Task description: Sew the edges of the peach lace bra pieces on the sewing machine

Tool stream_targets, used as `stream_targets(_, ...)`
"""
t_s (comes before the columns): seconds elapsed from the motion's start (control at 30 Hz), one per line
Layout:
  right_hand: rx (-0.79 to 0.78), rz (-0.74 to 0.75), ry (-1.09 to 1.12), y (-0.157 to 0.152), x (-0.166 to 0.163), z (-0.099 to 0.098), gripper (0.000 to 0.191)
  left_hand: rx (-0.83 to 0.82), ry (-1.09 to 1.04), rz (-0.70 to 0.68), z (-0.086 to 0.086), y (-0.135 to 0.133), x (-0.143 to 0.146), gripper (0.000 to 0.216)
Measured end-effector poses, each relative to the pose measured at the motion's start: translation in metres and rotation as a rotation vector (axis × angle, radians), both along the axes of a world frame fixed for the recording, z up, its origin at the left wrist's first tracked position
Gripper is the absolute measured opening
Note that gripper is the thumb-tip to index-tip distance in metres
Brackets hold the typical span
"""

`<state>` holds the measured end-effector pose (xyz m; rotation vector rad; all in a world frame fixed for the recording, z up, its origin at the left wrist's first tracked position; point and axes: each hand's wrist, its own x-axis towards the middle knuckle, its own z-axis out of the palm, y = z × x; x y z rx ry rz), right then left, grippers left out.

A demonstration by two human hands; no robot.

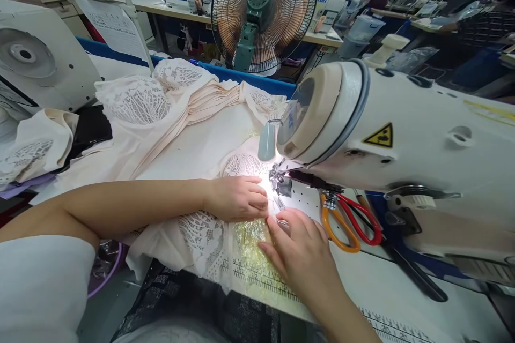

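Observation:
A pale peach garment (189, 139) with white lace panels lies across the sewing table and runs under the presser foot (281, 185) of a white sewing machine (402, 144). My left hand (239, 198) rests flat on the lace just left of the presser foot, fingers together and stretched toward the needle. My right hand (300, 249) lies flat on the fabric in front of the foot, fingers extended and pressing it to the table. Neither hand holds a tool.
Orange and red scissors (348, 222) lie right of my right hand under the machine arm. A ruler strip (261, 276) lines the table's front edge. A fan (263, 10) stands behind the table. More lace pieces (36, 150) pile at left beside another machine (36, 59).

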<state>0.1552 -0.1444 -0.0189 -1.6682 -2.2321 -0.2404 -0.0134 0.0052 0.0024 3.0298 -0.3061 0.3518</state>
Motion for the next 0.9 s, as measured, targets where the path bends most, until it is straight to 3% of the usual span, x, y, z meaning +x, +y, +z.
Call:
stream_targets(0.17,0.037,-0.023,-0.050,0.011,-0.003,0.002,0.035,-0.009,0.031,0.034,0.001,0.010,0.007,0.039)
stream_targets(0.4,-0.025,-0.101,-0.123,0.023,-0.004,0.005,0.038,-0.039,0.040,0.039,0.003,0.027,0.014,0.037)
stream_targets(0.57,0.038,-0.157,-0.122,0.032,-0.007,0.004,0.040,-0.043,0.102,0.107,0.008,0.034,0.014,0.036)
stream_targets(0.8,0.059,-0.178,-0.102,0.035,-0.008,-0.001,0.042,-0.030,0.043,0.033,-0.003,0.057,0.018,0.035)
stream_targets(0.9,0.061,-0.173,-0.091,0.034,-0.008,-0.001,0.041,-0.091,0.059,0.082,-0.003,0.063,0.019,0.030)
